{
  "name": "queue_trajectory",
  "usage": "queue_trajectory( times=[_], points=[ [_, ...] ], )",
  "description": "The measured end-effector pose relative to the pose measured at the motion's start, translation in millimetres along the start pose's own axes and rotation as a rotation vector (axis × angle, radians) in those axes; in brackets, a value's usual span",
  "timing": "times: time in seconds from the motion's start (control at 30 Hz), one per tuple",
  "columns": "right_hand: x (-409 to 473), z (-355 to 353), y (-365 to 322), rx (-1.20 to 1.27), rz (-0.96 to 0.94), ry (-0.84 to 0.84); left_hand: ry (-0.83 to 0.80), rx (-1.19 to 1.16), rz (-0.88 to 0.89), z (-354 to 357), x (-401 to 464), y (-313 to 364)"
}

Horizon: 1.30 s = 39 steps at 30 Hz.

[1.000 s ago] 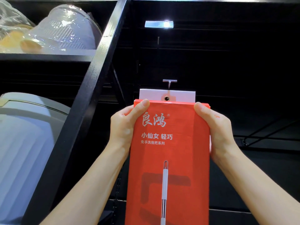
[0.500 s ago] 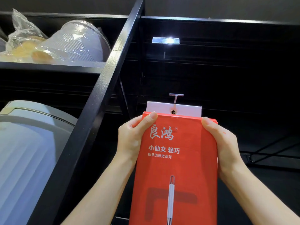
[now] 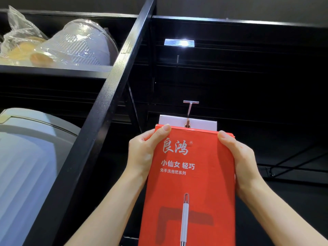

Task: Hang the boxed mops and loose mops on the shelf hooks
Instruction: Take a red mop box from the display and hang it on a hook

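Since the earlier frame, the red mop box [image 3: 190, 174] and both hands had stayed together while the view tilted a little, so that the box sat lower and further right in the picture and more of the dark shelf top showed above. The left hand [image 3: 142, 153] gripped the box's upper left edge, thumb pressed flat across the front near the top corner, fingers hidden behind. The right hand [image 3: 237, 157] gripped the upper right edge in the same way, thumb on the front. The box stood upright before a black shelf unit [image 3: 113, 96]. Its white hanging tab [image 3: 202, 124] rose above the red top, and a metal hook [image 3: 189, 110] passed through the tab's round hole. A lit price tag [image 3: 179, 42] shone higher up. To the left, plastic-wrapped pale tubs [image 3: 79, 45] lay on an upper shelf, and a grey bin [image 3: 26, 157] stood below.
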State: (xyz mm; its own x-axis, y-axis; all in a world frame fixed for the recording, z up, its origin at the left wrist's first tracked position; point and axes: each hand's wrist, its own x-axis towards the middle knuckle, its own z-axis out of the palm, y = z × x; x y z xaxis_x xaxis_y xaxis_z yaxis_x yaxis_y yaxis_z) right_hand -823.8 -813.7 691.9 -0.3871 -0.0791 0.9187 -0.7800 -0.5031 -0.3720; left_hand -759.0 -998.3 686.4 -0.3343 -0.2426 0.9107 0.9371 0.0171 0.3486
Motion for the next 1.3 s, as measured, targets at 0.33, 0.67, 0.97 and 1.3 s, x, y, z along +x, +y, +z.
queue_trajectory(
  times=[0.33, 0.67, 0.97, 1.3],
  points=[
    [3.1, -6.3, 20.1, -0.009, 0.083, 0.006, 0.045, 0.036, -0.056, -3.3, 2.2, -18.9],
    [12.2, -10.1, 38.3, 0.008, 0.088, -0.016, 0.062, 0.082, -0.070, -9.5, 7.4, -35.2],
    [21.9, -13.5, 56.2, 0.016, 0.084, -0.002, 0.061, 0.097, -0.017, -11.7, 20.6, -51.2],
    [36.1, -20.8, 85.2, 0.018, 0.101, -0.014, 0.097, 0.131, -0.015, -17.9, 39.2, -84.3]
  ],
)
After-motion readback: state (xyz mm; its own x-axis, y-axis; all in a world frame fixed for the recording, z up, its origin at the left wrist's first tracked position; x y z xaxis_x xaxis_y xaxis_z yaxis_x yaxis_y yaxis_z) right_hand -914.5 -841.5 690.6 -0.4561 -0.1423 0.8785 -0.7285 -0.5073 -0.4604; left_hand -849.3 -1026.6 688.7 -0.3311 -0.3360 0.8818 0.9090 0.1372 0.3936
